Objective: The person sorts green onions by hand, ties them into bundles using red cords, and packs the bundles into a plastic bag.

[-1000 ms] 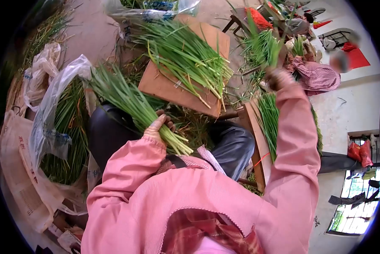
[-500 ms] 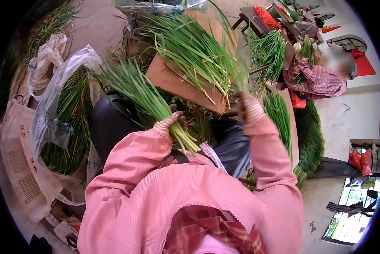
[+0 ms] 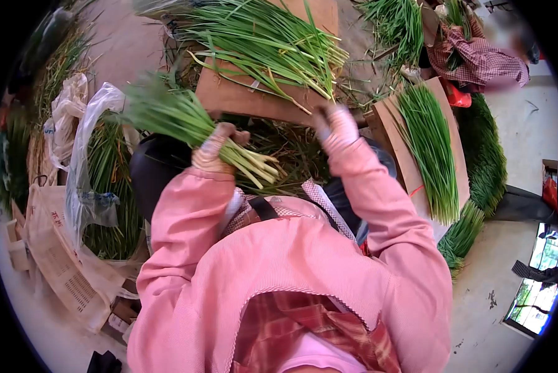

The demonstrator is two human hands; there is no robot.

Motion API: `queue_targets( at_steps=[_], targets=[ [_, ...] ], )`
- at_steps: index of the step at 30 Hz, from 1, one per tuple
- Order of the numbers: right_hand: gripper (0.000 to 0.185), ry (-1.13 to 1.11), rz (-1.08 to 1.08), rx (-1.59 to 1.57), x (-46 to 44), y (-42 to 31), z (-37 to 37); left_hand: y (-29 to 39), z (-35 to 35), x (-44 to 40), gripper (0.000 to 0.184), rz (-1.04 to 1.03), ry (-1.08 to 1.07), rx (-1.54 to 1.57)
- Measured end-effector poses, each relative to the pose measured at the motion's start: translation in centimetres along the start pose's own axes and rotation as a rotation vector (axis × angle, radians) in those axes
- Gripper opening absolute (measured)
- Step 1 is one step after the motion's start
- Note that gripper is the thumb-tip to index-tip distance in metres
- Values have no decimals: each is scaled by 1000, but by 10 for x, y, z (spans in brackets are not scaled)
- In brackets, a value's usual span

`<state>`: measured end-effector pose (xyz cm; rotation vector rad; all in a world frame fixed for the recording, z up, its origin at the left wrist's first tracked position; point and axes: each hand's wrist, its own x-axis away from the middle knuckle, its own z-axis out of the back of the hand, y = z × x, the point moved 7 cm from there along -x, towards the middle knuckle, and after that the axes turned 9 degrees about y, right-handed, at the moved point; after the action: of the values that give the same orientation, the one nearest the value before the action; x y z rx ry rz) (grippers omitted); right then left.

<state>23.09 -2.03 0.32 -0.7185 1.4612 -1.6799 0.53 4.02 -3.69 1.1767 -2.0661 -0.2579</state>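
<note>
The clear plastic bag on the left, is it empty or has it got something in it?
Not empty: the clear plastic bag gapes open, and long green leaves show inside it.

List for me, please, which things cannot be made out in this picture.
Right hand, head view: motion blur; cannot tell if it grips anything.
Green bunch in the left hand, head view: leaf tips blurred by motion.
Upper plastic bag, head view: cut off by the top edge.
</note>
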Motion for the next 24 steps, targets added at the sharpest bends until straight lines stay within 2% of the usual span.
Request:
queue_targets(
  at_steps=[1, 2, 3, 4, 6, 8, 9, 11, 12, 13, 16, 20, 22, 24],
  targets=[
    [36, 33, 212, 666, -17, -11, 32, 13, -10, 3, 35, -75, -28, -12],
    [51, 159, 165, 956, -23, 8, 59, 27, -19, 7, 34, -152, -56, -27],
    [59, 73, 78, 1020, -34, 39, 70, 27, -22, 2, 34, -95, -181, 5],
    [52, 71, -49, 1051, -38, 67, 79, 27, -20, 2, 34, -92, -177, -8],
    [40, -169, -240, 1082, -55, 105, 87, 23, -22, 4, 30, -8, -237, 12],
    [30, 44, -76, 1072, -70, 67, 100, 26, -23, 6, 25, 20, -271, 86],
    [20, 197, 65, 1031, -95, 88, 123, 28, -25, 8, 21, 48, -308, 164],
    [13, 331, -34, 304, -92, 31, 122, 41, -32, 10, 15, 37, -376, 255],
    [11, 308, -27, 258, -80, -7, 105, 51, -39, 11, 16, -4, -404, 245],
    [9, 233, -62, -102, -75, -13, 87, 62, -44, 13, 16, -64, -396, 240],
    [25, -22, -530, -711, -45, 21, 30, 99, -58, 21, 18, -245, -460, 242],
    [17, -456, 422, 794, 1, -12, -1, 147, -57, 41, 20, -433, -455, 234],
    [30, -173, 317, 1015, -39, -21, 22, 148, -54, 44, 22, -440, -426, 235],
    [43, -34, 372, 1186, -55, 0, 33, 144, -48, 42, 20, -508, -258, 158]
  ],
)
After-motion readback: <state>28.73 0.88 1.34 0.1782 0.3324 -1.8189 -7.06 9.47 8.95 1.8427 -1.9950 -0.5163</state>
